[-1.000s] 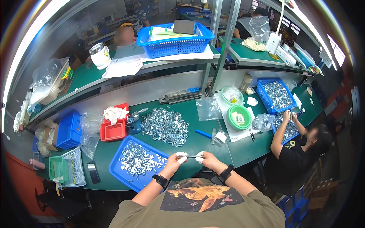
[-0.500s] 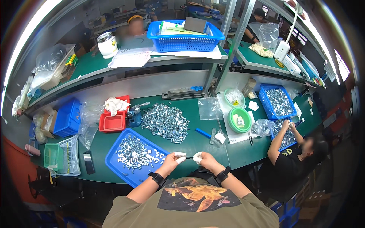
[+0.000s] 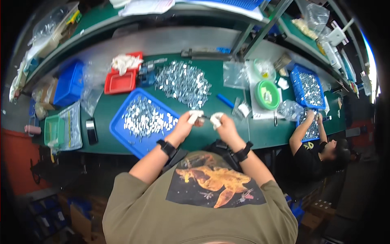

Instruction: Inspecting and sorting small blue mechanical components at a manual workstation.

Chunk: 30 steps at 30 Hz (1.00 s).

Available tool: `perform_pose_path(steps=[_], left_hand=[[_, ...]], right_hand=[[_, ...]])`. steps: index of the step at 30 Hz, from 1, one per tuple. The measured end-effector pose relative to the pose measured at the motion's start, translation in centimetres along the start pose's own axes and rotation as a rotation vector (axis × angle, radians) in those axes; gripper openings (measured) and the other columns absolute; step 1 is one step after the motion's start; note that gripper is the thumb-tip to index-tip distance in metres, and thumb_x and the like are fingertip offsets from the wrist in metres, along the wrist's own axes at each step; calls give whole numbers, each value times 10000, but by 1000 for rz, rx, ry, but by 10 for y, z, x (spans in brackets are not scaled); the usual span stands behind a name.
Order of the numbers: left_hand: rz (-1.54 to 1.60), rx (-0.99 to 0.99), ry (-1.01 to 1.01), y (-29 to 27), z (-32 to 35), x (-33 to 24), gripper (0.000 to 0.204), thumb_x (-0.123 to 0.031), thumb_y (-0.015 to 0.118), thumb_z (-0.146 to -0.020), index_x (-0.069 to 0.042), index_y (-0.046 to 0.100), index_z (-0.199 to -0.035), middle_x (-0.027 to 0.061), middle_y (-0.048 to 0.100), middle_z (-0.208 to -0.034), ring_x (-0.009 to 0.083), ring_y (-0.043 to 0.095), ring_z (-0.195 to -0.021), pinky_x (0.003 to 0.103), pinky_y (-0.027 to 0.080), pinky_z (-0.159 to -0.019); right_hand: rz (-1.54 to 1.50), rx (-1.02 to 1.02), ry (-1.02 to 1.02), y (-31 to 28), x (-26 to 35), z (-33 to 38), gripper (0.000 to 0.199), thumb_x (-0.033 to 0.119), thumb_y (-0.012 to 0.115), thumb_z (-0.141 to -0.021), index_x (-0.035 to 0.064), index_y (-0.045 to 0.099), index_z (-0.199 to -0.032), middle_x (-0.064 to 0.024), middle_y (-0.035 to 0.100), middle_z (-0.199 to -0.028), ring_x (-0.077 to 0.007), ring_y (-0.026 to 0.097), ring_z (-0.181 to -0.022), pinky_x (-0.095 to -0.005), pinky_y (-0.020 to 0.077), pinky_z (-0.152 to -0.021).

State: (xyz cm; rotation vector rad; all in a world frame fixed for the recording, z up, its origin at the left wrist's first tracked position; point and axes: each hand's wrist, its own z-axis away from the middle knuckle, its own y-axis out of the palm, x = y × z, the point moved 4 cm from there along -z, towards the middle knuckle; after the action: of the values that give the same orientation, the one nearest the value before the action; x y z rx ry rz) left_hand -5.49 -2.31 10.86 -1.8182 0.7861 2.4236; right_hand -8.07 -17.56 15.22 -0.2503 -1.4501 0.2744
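Observation:
My left hand (image 3: 188,125) and my right hand (image 3: 226,127) meet over the front part of the green bench, white coverings on their fingertips. Between them is a short, thin dark rod (image 3: 206,117), pinched at its ends by both hands. Blur and my fingers hide its ends, so its exact kind does not show. Left of my left hand lies a blue tray (image 3: 118,129) with many small silvery metal cylinders (image 3: 142,118) spread in it. Beyond my hands, a large heap of similar metal cylinders (image 3: 183,83) rests directly on the bench.
Red bins (image 3: 120,84) and a blue micrometer-like tool (image 3: 147,77) stand beside the heap. A blue bar (image 3: 225,100), a green bowl (image 3: 268,94) and plastic bags lie to the right. A phone (image 3: 92,131) is at the left. At the right, a co-worker (image 3: 310,150) handles parts over blue baskets (image 3: 310,87).
The whole view has tilted downward, so the bench and shelf appear higher in the picture. Both hands still grip the dark rod. The tray and heap look unmoved on the bench.

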Motion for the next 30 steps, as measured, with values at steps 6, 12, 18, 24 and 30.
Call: perform_pose_path(steps=[6, 12, 18, 24, 30], left_hand=[[83, -69, -88, -8, 1, 3, 318, -329, 419, -865, -37, 539, -896, 48, 576, -741, 110, 540, -630, 225, 433, -589], [25, -169, -212, -15, 9, 15, 366, -410, 423, -847, -71, 510, -742, 15, 523, -629, 88, 467, -507, 198, 382, -489], [66, -234, -190, -11, 10, 13, 344, -399, 452, -838, -80, 499, -717, -23, 454, -572, 63, 374, -455, 200, 305, -429], [69, -224, -130, -7, 9, 13, 296, -340, 450, -854, -81, 495, -717, -39, 432, -593, 44, 342, -493, 196, 269, -442], [-28, -225, -21, -6, 10, 7, 274, -290, 451, -860, -64, 478, -708, -38, 433, -604, 49, 346, -531, 202, 282, -468]], right_hand=[[240, -30, -128, 7, 15, 1, 147, 138, 562, -783, 6, 550, -848, -56, 545, -630, -112, 502, -548, -245, 404, -508], [349, -43, -212, 18, 26, 7, 181, 175, 578, -761, 12, 565, -839, -152, 583, -729, -289, 566, -648, -339, 443, -568], [484, -62, -372, 20, 31, 8, 183, 163, 599, -745, 11, 572, -843, -143, 587, -726, -281, 568, -631, -326, 442, -558], [611, -57, -359, 20, 35, 7, 196, 211, 566, -763, 23, 591, -817, -155, 590, -768, -314, 566, -673, -354, 448, -580], [346, 28, -161, 20, 14, 1, 220, 227, 523, -803, 20, 597, -780, -119, 587, -669, -264, 550, -564, -324, 415, -494]])
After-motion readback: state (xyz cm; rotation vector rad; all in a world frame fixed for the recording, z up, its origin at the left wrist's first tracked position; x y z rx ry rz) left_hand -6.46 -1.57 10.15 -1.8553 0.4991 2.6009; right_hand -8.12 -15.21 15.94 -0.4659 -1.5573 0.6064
